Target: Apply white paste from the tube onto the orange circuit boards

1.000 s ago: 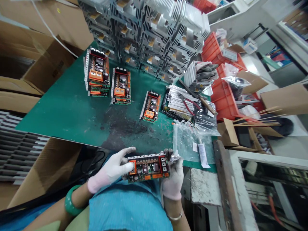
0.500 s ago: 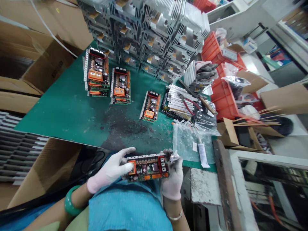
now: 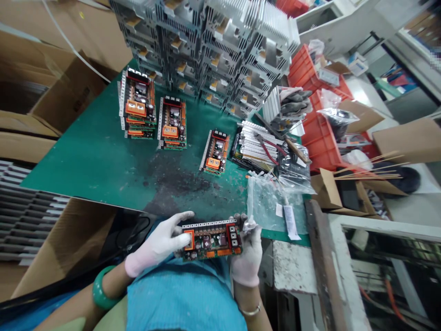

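Observation:
Both my gloved hands hold a circuit board (image 3: 212, 239) with orange parts just above my lap, at the near edge of the green mat (image 3: 103, 161). My left hand (image 3: 161, 243) grips the board's left end, its forefinger stretched along the top edge. My right hand (image 3: 247, 253) grips the right end and also pinches a clear syringe (image 3: 251, 207) that points up and away. More boards lie on the mat: one stack (image 3: 138, 103) at the far left, a second stack (image 3: 172, 123) beside it, and a single board (image 3: 215, 151) nearer the middle.
A tall stack of aluminium heat sinks (image 3: 213, 50) fills the back. Finned strips with red-handled pliers (image 3: 265, 149), plastic bags (image 3: 275, 202) and red bins (image 3: 317, 119) crowd the right. Cardboard boxes (image 3: 51, 78) stand left; a worn metal bench edge (image 3: 324, 257) runs along the right.

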### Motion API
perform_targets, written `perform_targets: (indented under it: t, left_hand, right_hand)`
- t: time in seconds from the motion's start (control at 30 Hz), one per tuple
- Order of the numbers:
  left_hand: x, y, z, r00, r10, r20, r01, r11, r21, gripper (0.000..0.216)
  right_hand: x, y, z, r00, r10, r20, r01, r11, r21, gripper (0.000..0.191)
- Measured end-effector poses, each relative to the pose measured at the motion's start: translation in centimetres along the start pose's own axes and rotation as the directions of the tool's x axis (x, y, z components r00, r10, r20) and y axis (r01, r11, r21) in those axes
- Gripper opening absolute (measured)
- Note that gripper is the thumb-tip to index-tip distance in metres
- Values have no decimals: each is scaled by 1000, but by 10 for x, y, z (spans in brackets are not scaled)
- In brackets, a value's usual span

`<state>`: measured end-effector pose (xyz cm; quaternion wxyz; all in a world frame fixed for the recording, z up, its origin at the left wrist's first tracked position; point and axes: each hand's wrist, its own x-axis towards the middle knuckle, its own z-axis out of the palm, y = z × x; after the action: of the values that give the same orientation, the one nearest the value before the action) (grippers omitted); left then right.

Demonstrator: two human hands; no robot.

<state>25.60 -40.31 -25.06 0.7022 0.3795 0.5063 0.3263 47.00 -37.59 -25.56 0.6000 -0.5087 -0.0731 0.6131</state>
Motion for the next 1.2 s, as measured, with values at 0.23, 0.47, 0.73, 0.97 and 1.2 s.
perform_targets:
  t: [0.23,0.47,0.73,0.97,1.2]
  left_hand:
    - [1,-1,0,1000,-4,-5,4,1000,11,73]
    - [0,1,0,1000,-2,0,2,1000,0,74]
    - [1,4,0,1000,-6,1,6,1000,7,75]
    - [1,3,-1,1000,4,-1,-4,1000,16,74]
    - [1,2,-1,1000,8,4,-8,1000,1,72]
  right_hand:
    - [1,0,-2,999,-20,33,21,999,-45,38]
    - [-1,-1,3,1000,-7,7,8,1000,-21,37]
    - [-1,-1,3,999,-29,13,30,998,-51,38]
    - [-1,-3,6,1000,-15,6,15,1000,-6,35]
    - [0,-3,7,1000,-27,9,28,999,-18,37]
